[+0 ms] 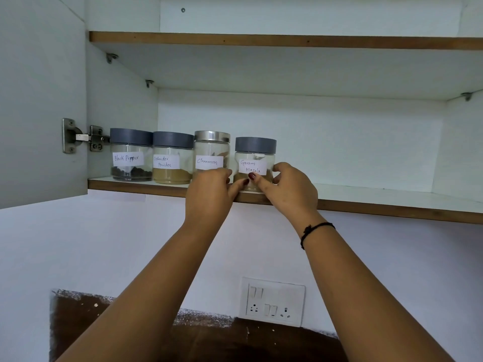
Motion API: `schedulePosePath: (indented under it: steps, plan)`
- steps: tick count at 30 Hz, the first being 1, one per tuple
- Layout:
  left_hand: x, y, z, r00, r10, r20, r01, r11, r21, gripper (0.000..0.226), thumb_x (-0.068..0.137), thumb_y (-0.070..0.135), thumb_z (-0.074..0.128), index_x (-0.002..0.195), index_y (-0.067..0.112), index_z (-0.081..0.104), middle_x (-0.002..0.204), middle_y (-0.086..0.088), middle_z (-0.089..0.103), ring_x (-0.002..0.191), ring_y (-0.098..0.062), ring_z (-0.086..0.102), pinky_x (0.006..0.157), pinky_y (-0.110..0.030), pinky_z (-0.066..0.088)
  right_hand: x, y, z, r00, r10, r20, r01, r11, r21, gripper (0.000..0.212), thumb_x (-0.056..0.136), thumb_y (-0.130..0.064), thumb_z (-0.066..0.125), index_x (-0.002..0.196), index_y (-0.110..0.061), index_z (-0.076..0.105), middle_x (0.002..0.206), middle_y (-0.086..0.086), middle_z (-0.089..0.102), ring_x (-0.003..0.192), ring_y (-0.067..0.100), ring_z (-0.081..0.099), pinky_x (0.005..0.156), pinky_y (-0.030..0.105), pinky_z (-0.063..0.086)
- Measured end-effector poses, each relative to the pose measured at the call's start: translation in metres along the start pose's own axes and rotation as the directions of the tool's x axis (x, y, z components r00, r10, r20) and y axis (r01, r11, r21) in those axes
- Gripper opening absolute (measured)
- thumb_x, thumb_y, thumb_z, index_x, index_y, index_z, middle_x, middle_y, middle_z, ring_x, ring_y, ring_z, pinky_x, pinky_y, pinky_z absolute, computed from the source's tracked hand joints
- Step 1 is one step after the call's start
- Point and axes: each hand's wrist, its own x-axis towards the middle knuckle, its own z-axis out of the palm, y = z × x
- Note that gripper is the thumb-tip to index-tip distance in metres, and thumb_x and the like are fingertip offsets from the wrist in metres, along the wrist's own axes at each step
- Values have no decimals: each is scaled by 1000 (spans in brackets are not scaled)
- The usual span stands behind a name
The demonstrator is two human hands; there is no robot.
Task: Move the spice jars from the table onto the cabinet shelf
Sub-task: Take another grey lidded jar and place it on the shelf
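Observation:
Several labelled spice jars stand in a row near the front of the lower cabinet shelf (pixel 366 197). From the left: Black Pepper (pixel 129 155) and Coriander Powder (pixel 171 158) with grey lids, Cinnamon (pixel 211 150) with a steel lid, and Garam Masala (pixel 254 155) with a grey lid. My left hand (pixel 209 194) touches the Garam Masala jar's lower left with its fingertips and covers the base of the Cinnamon jar. My right hand (pixel 290 189) wraps the same jar's right side, thumb on the front. The jar's base rests on the shelf.
The cabinet door (pixel 39 100) hangs open at the left on a metal hinge (pixel 81 137). An upper shelf (pixel 287 40) runs above. To the right of the jars the lower shelf is bare. A white switch and socket plate (pixel 273 301) sits on the wall below.

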Motion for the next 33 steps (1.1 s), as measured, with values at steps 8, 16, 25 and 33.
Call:
schedulePosePath:
  steps: [8, 16, 25, 33]
  plan:
    - [0, -1, 2, 1000, 3, -21, -4, 999, -49, 43, 90, 50, 66, 104, 10, 75, 90, -5, 77, 86, -23, 71, 74, -38, 58, 0, -2, 4, 999, -2, -37, 0, 999, -48, 61, 85, -70, 54, 124, -24, 59, 113, -6, 68, 105, 18, 63, 70, 26, 38]
    - [-1, -1, 4, 999, -18, -43, 16, 998, -62, 43, 88, 51, 68, 98, 10, 76, 81, -6, 76, 76, -21, 71, 71, -39, 59, -1, -2, 4, 999, 2, -44, -4, 999, -41, 61, 83, -71, 56, 123, -25, 60, 114, -5, 68, 105, 18, 63, 71, 26, 38]
    - [-2, -2, 5, 999, -32, -32, 31, 998, -52, 43, 89, 51, 67, 98, 11, 75, 82, -4, 76, 78, -20, 70, 73, -38, 59, -3, -5, 3, 988, 55, -145, -58, 998, -21, 71, 81, -75, 53, 110, -10, 53, 106, 2, 43, 80, 20, 53, 62, 29, 39]
    - [-18, -6, -21, 988, -134, 76, 152, 750, -643, 31, 100, 14, 58, 129, 9, 65, 104, -3, 73, 82, -5, 74, 81, -19, 58, -17, 7, 0, 958, -96, -271, 121, 990, 75, 25, 98, -16, 45, 76, -5, 53, 85, 7, 50, 69, 24, 50, 58, 30, 34]
